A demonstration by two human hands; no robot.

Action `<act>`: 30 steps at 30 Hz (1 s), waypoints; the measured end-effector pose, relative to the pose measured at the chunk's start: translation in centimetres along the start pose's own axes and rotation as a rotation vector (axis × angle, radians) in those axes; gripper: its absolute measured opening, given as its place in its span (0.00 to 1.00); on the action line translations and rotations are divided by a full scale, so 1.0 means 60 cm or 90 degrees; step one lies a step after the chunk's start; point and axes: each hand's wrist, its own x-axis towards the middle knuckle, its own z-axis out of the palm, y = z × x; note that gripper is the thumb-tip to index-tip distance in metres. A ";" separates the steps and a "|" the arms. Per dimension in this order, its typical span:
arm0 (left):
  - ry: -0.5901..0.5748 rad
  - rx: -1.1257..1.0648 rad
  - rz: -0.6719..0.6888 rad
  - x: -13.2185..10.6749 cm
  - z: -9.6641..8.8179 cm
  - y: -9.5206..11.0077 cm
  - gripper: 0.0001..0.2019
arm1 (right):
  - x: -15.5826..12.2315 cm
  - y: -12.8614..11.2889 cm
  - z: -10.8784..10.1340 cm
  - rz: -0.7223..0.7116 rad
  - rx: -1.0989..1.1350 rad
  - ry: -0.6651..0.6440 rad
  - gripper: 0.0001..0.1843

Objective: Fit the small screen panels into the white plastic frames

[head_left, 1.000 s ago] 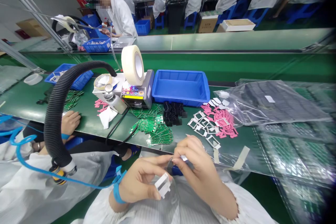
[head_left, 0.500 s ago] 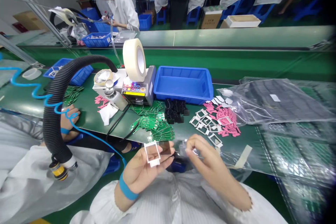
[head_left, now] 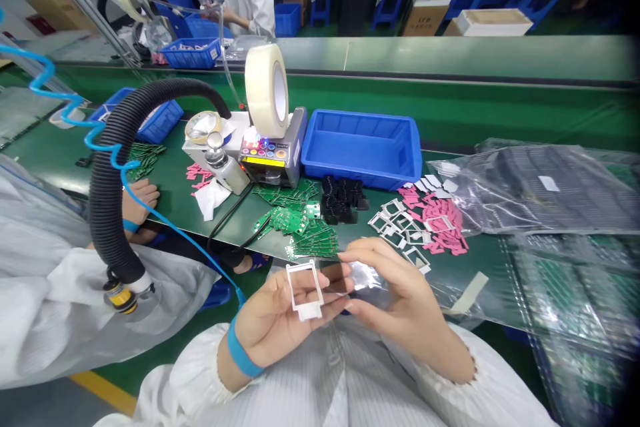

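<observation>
My left hand [head_left: 280, 327] is palm up and holds a small white rectangular plastic frame [head_left: 305, 290], with a tab at its lower end. A dark see-through panel [head_left: 341, 280] lies at the same hand's fingertips, just right of the frame. My right hand [head_left: 395, 293] is close beside the panel, its thumb and fingers apart around the panel's right end. Whether they touch it I cannot tell. Beyond the hands lie green circuit boards [head_left: 315, 240], black parts [head_left: 343, 200], more white frames [head_left: 400, 223] and pink pieces [head_left: 443, 217].
A blue bin [head_left: 363, 147] stands behind the parts, beside a tape dispenser [head_left: 273, 157] bearing a big tape roll [head_left: 263, 90]. A black hose [head_left: 107, 173] arches at left, near a co-worker's hand [head_left: 140, 200]. Plastic-wrapped trays [head_left: 560, 193] lie at right.
My right hand has opened from a pinch and come left to the panel. My left hand has shifted slightly right with the white frame. The view has tilted down.
</observation>
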 end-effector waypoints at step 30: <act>0.257 0.577 0.451 0.030 -0.050 -0.058 0.15 | 0.005 -0.038 0.033 0.101 -0.192 0.049 0.12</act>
